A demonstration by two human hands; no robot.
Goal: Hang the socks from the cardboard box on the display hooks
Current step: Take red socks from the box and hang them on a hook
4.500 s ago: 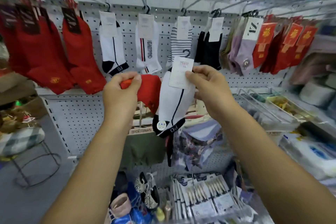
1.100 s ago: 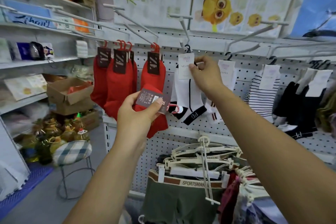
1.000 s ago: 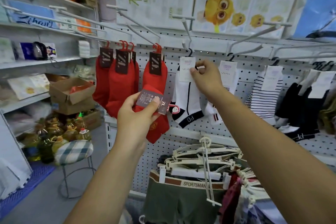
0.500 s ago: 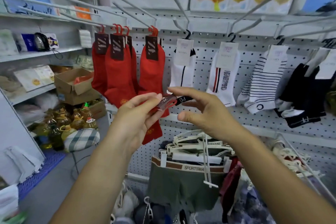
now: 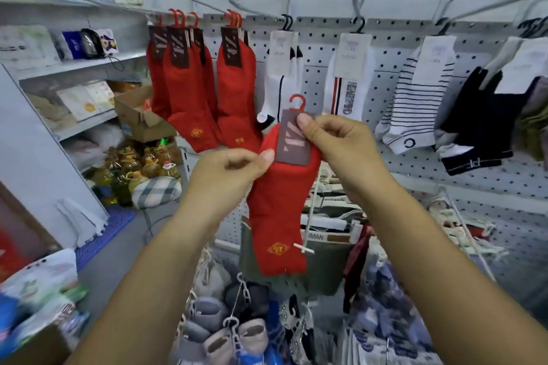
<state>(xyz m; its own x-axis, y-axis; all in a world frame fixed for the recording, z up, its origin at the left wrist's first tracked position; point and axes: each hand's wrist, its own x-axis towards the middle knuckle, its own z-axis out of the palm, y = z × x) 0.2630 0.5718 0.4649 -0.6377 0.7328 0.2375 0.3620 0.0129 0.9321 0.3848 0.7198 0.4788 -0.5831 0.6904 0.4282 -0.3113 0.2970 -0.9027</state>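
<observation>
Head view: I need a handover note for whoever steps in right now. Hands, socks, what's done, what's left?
Left hand pinches the red sock at its cuff; right hand pinches its label card.
Its red hanger is on no hook yet.
Done: other red socks hang in two bunches left of the white socks.
Left: hang this sock with them, then check the cardboard box at far left.

Right hand (image 5: 335, 145) now also grips red sock (image 5: 281, 210).
</observation>
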